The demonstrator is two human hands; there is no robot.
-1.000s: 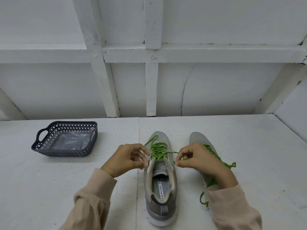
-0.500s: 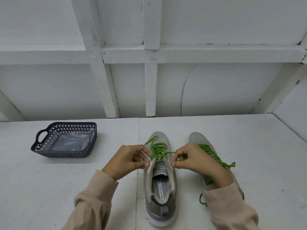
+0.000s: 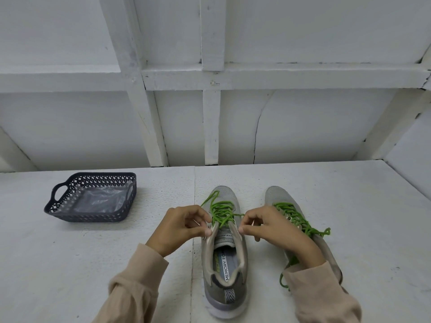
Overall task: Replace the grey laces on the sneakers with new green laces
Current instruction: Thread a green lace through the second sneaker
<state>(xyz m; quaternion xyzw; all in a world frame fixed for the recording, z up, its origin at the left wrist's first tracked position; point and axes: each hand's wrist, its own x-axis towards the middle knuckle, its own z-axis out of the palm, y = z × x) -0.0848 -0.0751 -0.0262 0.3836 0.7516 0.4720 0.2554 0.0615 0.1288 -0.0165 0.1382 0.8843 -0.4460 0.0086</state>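
Your fingers (image 3: 207, 232) on the left hand (image 3: 184, 226) are curled close together. The thumb and forefinger pinch the green lace (image 3: 221, 213) at the left top edge of the first sneaker (image 3: 225, 264). On the right hand (image 3: 277, 229) the fingers (image 3: 243, 229) are curled in the same way and pinch the other end of this lace at the right top edge. Only the opening of the shoe separates the two sets of fingertips.

Far beyond your fingers stands the white wall (image 3: 303, 124) with its painted beams. Under your fingers lies the white table (image 3: 361, 217), which continues on both sides of them. To the left of your left fingers, a little farther from you and well apart, sits the dark basket (image 3: 93, 216) with pierced sides, and a clear plastic bag (image 3: 100, 199) lies inside it.

The first sneaker stands upright directly between your fingers, with the toe pointing away from you and the heel toward you. The second sneaker (image 3: 277, 197) stands just to the right of your right fingers, in the same direction. Your right hand and the right sleeve (image 3: 321, 297) cover its middle part.

The green lace is crossed through the eyelets just beyond your fingertips, and one loose strand rises in an arch beyond the left fingers. The second green lace (image 3: 300, 220) is threaded on the second sneaker, just behind your right knuckles. One loose part lies to the right of that hand, and another hangs down beside the sleeve.
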